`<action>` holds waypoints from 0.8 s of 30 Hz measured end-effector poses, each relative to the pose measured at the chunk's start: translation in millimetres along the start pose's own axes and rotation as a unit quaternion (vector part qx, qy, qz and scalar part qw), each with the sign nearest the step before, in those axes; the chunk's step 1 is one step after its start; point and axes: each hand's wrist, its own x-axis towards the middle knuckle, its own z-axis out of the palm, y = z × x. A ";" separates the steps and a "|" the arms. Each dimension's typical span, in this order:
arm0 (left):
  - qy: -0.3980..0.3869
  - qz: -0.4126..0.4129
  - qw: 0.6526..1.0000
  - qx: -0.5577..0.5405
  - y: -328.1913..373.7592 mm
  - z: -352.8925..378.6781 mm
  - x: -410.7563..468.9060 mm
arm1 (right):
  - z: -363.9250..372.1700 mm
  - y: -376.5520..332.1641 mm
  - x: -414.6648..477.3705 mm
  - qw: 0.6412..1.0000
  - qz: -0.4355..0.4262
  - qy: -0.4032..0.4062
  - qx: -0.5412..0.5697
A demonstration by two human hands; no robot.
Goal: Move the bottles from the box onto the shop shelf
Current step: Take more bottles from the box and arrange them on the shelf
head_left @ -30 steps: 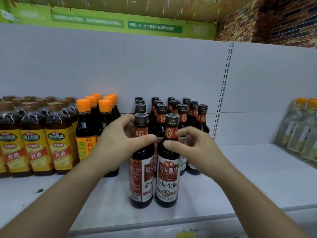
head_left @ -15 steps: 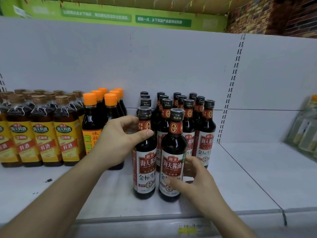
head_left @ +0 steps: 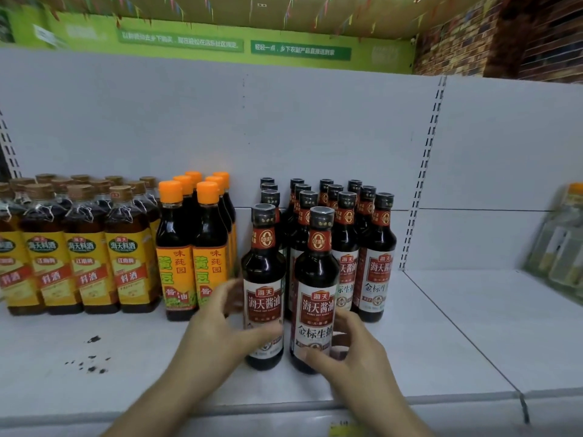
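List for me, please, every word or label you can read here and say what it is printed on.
"海天酱油": labels of the left front bottle and right front bottle.
"金标生抽": lower on the right front bottle's label.
"海天料酒", "料酒": yellow-label bottles.
"黄豆": orange-capped bottles.
"轻轻一点,乡下农副产品直接送到家": right green sign.
Left green sign, small print: too blurred to read.

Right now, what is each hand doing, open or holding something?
Left hand grips the left front soy sauce bottle low on its label.
Right hand grips the right front soy sauce bottle low on its label.
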 end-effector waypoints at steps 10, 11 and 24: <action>-0.014 -0.027 0.999 0.013 -29.2 14.4 7.4 | 5.9 5.7 11.4 1.000 -0.008 -0.007 -0.013; -0.015 -0.026 1.000 0.007 -30.1 14.8 9.0 | 5.9 6.5 13.5 1.000 -0.005 -0.008 -0.009; -0.002 -0.027 1.000 0.013 -34.5 23.4 22.7 | 10.3 12.6 32.1 1.000 -0.007 -0.005 -0.018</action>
